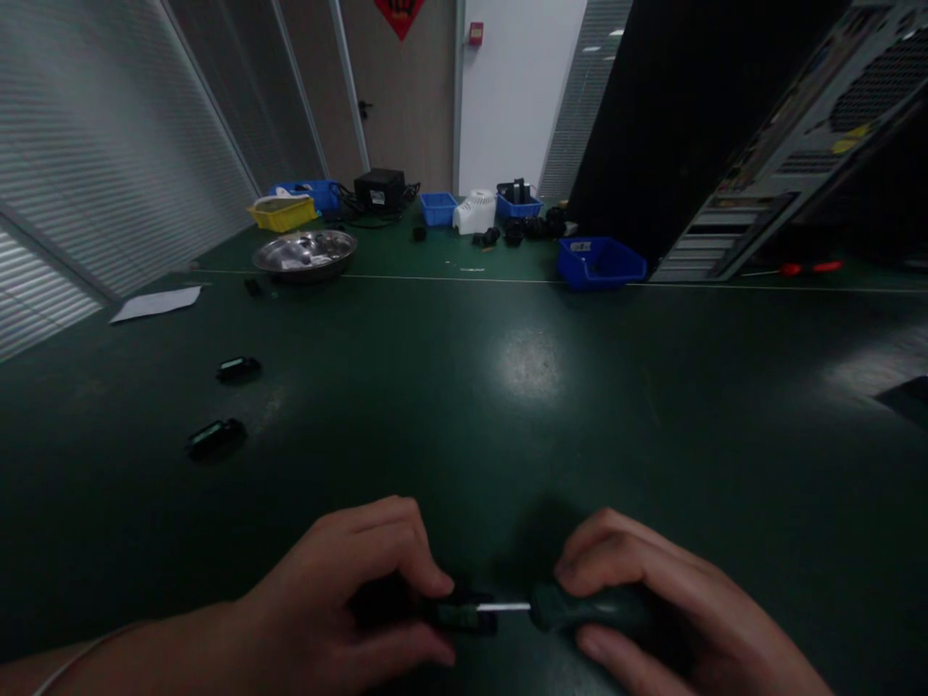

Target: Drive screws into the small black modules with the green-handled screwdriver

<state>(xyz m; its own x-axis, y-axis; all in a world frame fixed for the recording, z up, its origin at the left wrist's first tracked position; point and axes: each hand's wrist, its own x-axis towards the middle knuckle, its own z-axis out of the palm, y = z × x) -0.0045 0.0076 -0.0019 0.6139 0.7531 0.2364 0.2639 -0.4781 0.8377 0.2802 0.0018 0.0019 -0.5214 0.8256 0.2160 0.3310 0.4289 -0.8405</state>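
Note:
Low in the head view, my left hand pinches a small black part with a greenish strip on it, between thumb and fingers. My right hand is wrapped round the dark green handle of a screwdriver. Its thin metal shaft points left, and the tip reaches the black part; whether it sits in a screw I cannot tell. Two similar small black parts, one nearer and one farther, lie on the green table to the left.
A metal bowl with small items stands at the back left, near a sheet of paper. Behind are a yellow bin, a black box and a white housing. A blue bin stands beside a computer case.

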